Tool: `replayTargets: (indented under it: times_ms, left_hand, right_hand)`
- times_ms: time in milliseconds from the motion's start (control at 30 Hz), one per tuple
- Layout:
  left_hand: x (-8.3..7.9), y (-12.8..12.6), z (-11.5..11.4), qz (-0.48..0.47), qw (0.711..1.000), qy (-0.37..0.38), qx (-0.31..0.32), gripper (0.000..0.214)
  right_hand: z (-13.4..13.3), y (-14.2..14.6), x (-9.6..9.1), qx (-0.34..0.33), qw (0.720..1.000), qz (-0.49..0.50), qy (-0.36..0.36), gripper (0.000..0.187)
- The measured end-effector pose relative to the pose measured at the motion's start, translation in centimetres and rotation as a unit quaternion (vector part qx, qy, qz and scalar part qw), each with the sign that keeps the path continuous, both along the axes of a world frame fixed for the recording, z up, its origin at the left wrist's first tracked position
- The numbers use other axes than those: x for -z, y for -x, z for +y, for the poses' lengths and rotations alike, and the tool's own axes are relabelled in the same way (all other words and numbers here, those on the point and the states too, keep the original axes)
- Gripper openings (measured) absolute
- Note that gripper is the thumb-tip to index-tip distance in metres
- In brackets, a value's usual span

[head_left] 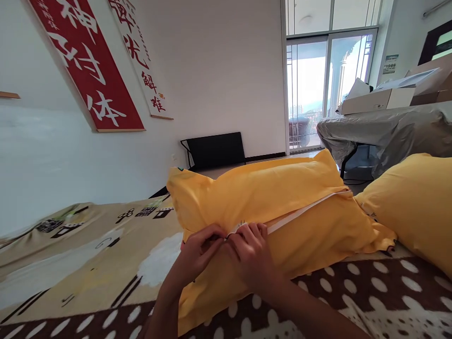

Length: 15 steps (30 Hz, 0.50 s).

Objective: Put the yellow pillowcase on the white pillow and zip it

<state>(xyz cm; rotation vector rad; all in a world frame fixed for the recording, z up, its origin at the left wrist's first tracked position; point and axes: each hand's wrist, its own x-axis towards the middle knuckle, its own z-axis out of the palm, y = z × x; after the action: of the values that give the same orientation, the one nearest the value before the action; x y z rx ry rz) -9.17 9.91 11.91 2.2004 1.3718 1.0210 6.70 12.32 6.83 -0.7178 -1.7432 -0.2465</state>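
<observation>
- Brown blanket [370, 292] with white dots runs along the bottom of the frame, spread over the bed, and both forearms come up across it from the lower edge.
- Left hand [199, 254] sits at lower centre, fingers clenched on the edge of the yellow pillow [268, 197], pinching the fabric by its opening.
- Right hand [252, 256] is just beside the left, touching it, fingers grasping the white zipper [303, 211] where it begins.
- That zipper runs as a pale line from the hands up towards the right across the pillow, which lies flat on the bed in the middle of the frame.
- A second yellow pillow [416, 207] lies at the right edge, just beside the first.
- A beige patterned sheet [88, 254] covers the bed at lower left.
- Red banners [88, 61] with white characters hang on the wall at upper left.
- A glass balcony door [318, 89] stands at upper right, with a covered table [388, 129] carrying boxes next to it.
</observation>
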Motion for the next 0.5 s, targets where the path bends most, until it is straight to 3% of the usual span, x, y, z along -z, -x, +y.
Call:
replayTargets:
  times_ms: [500]
  left_hand:
    - [0.31,-0.36,0.21,-0.012,1.000,-0.002,-0.019,0.021]
  right_hand:
    - [0.49,0.54,0.68,0.025,0.999,0.004,-0.025,0.017]
